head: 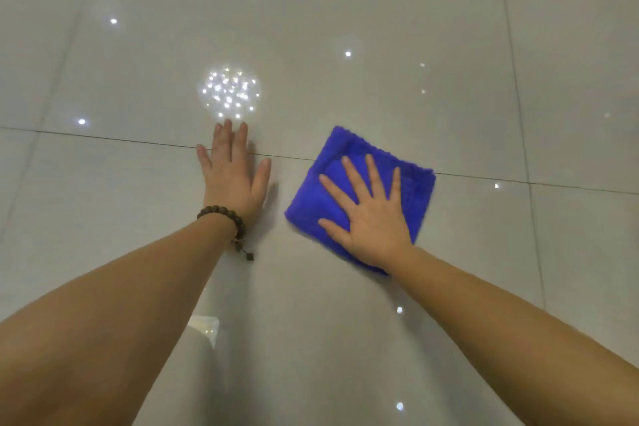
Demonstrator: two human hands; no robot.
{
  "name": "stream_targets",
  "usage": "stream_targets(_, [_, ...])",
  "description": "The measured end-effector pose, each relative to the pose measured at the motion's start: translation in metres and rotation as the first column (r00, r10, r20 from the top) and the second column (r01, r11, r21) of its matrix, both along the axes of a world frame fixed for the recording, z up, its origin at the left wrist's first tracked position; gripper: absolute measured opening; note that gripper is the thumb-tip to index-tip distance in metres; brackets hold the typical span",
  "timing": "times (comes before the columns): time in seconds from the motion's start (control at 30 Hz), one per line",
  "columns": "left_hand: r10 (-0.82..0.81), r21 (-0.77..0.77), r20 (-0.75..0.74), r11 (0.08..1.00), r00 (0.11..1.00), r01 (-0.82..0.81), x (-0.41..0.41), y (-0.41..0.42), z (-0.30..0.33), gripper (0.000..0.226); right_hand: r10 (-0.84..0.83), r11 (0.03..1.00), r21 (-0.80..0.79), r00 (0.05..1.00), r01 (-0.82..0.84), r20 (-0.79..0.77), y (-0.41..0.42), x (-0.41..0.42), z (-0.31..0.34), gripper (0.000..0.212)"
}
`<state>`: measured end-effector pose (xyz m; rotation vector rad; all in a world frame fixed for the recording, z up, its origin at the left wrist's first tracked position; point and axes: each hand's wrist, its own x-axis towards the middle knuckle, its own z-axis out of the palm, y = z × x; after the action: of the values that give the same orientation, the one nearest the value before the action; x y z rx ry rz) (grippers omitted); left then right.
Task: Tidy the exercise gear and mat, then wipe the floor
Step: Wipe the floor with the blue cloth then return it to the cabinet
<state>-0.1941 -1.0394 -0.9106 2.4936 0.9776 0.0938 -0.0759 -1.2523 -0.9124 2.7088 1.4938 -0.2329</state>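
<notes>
Head view: right hand [371, 214] presses blue cloth [359, 197] on floor [449, 97].

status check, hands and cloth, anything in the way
Right hand flat, fingers spread, pressing folded blue cloth. Left hand flat on glossy tile floor. No obstacle in view.

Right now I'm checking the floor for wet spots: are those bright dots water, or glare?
Head view: likely glare, ceiling lights mirrored in the glossy floor, the cluster beyond the left hand; the blue cloth under the right hand has blurred edges; tile seams bow from the wide lens.
</notes>
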Motion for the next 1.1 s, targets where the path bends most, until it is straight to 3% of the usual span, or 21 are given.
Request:
stream_targets(0.07, [0.052, -0.015, 0.089, 0.999, 0.995, -0.051, -0.026, 0.013, 0.009, 0.079, 0.407, 0.913, -0.030, 0.913, -0.406, 0.028, 0.001, 0.031, 0.004, 0.069])
stream_targets(0.1, [0.082, 0.029, 0.054, 0.996, 0.995, -0.084, -0.044, 0.023, 0.012, 0.080, 0.427, 0.904, -0.053, 0.903, -0.425, 0.042, -0.002, 0.052, 0.005, 0.069])
stream_targets(0.17, [0.196, 0.122, -0.092, 0.975, 0.976, -0.184, -0.086, 0.046, 0.011, 0.083, -0.025, 0.999, -0.040, 0.999, 0.026, 0.031, -0.002, 0.090, 0.006, 0.072])
stream_targets(0.2, [0.268, 0.151, -0.185, 0.958, 0.946, -0.242, -0.104, 0.055, 0.008, 0.086, -0.427, 0.904, 0.020, 0.904, 0.427, -0.019, 0.005, 0.098, 0.006, 0.074])
stream_targets(0.23, [0.331, 0.172, -0.271, 0.940, 0.904, -0.293, -0.117, 0.061, 0.004, 0.088, -0.713, 0.695, 0.040, 0.695, 0.718, -0.097, 0.022, 0.095, 0.010, 0.077])
stream_targets(0.27, [0.372, 0.185, -0.339, 0.927, 0.864, -0.327, -0.125, 0.063, -0.001, 0.090, -0.823, 0.555, 0.015, 0.552, 0.832, -0.137, 0.045, 0.078, 0.013, 0.079])
stream_targets(0.3, [0.391, 0.198, -0.383, 0.920, 0.837, -0.339, -0.129, 0.063, -0.005, 0.090, -0.806, 0.583, 0.002, 0.578, 0.813, -0.127, 0.071, 0.053, 0.015, 0.079])
stream_targets(0.33, [0.391, 0.209, -0.404, 0.919, 0.827, -0.333, -0.129, 0.063, -0.009, 0.088, -0.659, 0.748, 0.026, 0.746, 0.664, -0.090, 0.096, 0.024, 0.012, 0.077])
stream_targets(0.4, [0.380, 0.210, -0.408, 0.924, 0.830, -0.319, -0.127, 0.063, -0.012, 0.084, -0.021, 0.998, 0.065, 0.997, 0.026, -0.078, 0.133, -0.033, 0.004, 0.072])
stream_targets(0.47, [0.379, 0.208, -0.397, 0.924, 0.836, -0.320, -0.128, 0.064, -0.011, 0.082, 0.535, 0.845, 0.058, 0.843, -0.532, -0.051, 0.150, -0.042, 0.002, 0.067])
stream_targets(0.5, [0.378, 0.215, -0.392, 0.924, 0.839, -0.316, -0.129, 0.065, -0.011, 0.081, 0.595, 0.802, 0.074, 0.804, -0.592, -0.012, 0.158, -0.024, 0.000, 0.066])
stream_targets(0.53, [0.379, 0.216, -0.391, 0.924, 0.839, -0.316, -0.130, 0.065, -0.011, 0.081, 0.508, 0.858, 0.082, 0.861, -0.508, 0.014, 0.165, -0.002, -0.004, 0.066])
stream_targets(0.6, [0.380, 0.198, -0.384, 0.924, 0.842, -0.327, -0.130, 0.064, -0.011, 0.081, -0.079, 0.991, 0.110, 0.997, 0.082, -0.027, 0.179, 0.032, -0.002, 0.067])
stream_targets(0.67, [0.380, 0.187, -0.374, 0.924, 0.846, -0.332, -0.129, 0.065, -0.011, 0.081, -0.506, 0.860, 0.045, 0.861, 0.508, -0.054, 0.203, 0.014, 0.001, 0.069])
stream_targets(0.7, [0.380, 0.180, -0.373, 0.925, 0.847, -0.335, -0.129, 0.066, -0.011, 0.081, -0.444, 0.894, 0.040, 0.895, 0.446, -0.047, 0.215, -0.011, 0.001, 0.070])
stream_targets(0.77, [0.390, 0.170, -0.354, 0.921, 0.850, -0.351, -0.130, 0.067, -0.010, 0.080, 0.073, 0.996, 0.055, 0.996, -0.070, -0.058, 0.223, -0.057, 0.000, 0.069])
stream_targets(0.83, [0.394, 0.160, -0.334, 0.919, 0.856, -0.360, -0.130, 0.067, -0.008, 0.079, 0.385, 0.922, 0.052, 0.922, -0.383, -0.036, 0.228, -0.037, 0.002, 0.066])
stream_targets(0.9, [0.386, 0.144, -0.340, 0.922, 0.857, -0.358, -0.130, 0.067, -0.009, 0.077, 0.002, 0.995, 0.097, 0.998, 0.004, -0.061, 0.246, 0.006, 0.002, 0.065])
stream_targets(0.97, [0.380, 0.142, -0.342, 0.925, 0.860, -0.352, -0.130, 0.068, -0.010, 0.077, -0.503, 0.859, 0.046, 0.857, 0.511, -0.113, 0.267, 0.009, 0.003, 0.067])
stream_targets(1.03, [0.375, 0.143, -0.348, 0.927, 0.859, -0.347, -0.129, 0.069, -0.009, 0.077, -0.338, 0.937, 0.069, 0.939, 0.343, -0.067, 0.291, -0.038, 0.002, 0.067])
stream_targets(1.1, [0.382, 0.142, -0.339, 0.924, 0.860, -0.355, -0.129, 0.069, -0.008, 0.077, 0.239, 0.970, 0.061, 0.969, -0.235, -0.070, 0.298, -0.074, -0.001, 0.066])
